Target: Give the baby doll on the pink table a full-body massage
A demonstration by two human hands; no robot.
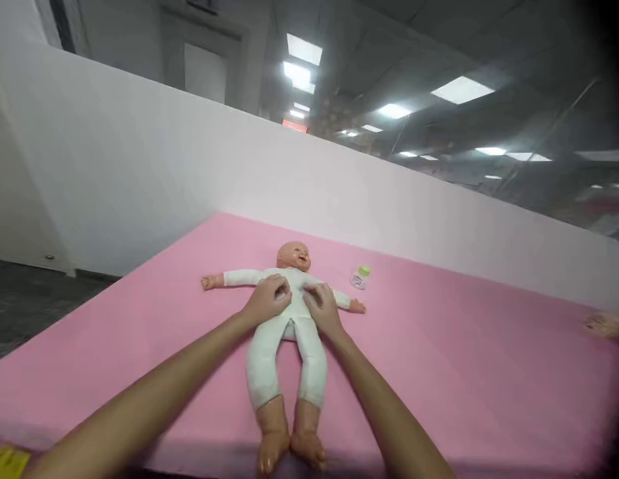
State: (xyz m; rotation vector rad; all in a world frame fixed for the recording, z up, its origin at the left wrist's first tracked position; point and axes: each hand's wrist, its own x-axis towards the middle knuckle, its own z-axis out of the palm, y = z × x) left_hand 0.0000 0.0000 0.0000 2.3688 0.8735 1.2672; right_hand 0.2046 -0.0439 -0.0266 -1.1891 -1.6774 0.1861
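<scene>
1. A baby doll [289,313] in a white one-piece suit is laid on its back on a pink mat [439,372], head towards the far white wall [140,166], arms spread out to either side and bare feet near the mat's near edge.
2. The left hand [267,299] is placed on the doll's chest, the fingers [279,287] curled together and pinched on the white fabric.
3. The right hand [323,307] is set just beside it on the doll's other side, fingers bent and pressed on the suit; a true pinch of cloth there is probable but cannot be made out with certainty.
4. The two hands are held close together over the midline of the torso, nearly touching.
5. A small bottle with a green cap [360,277] is stood upright on the mat, near the doll's outstretched hand on the right of the picture.
6. Another person's hand [606,324] is seen at the far right edge of the mat, well apart from the doll.
</scene>
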